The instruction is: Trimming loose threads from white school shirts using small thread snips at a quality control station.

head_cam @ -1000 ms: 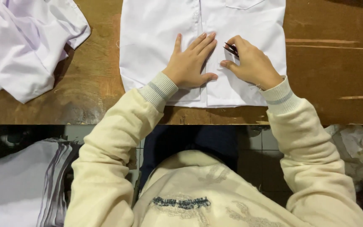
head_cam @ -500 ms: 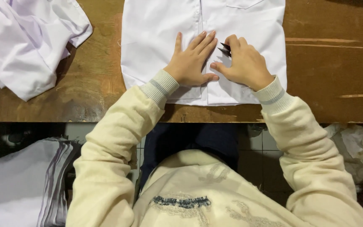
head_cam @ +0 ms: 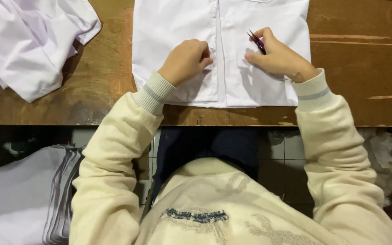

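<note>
**Worn wooden table, dark tiled floor**

A scratched brown wooden table (head_cam: 355, 68) fills the upper view. Below its front edge lies a dim tiled floor (head_cam: 282, 154). Folded white cloth is stacked low at the left (head_cam: 19, 208). Light falls evenly from above.

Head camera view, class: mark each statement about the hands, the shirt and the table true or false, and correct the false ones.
1. The right hand holds a small dark snipping tool. True.
2. The left hand lies flat with fingers spread. False: its fingers are curled in, resting on the folded white shirt.
3. The shirt lies on a wooden table. True.
4. The shirt's button strip runs between the two hands. True.
5. Both hands grip the tool. False: only the right hand holds it.
6. The crumpled white garment lies to the right of the shirt. False: it lies to the left.
</note>
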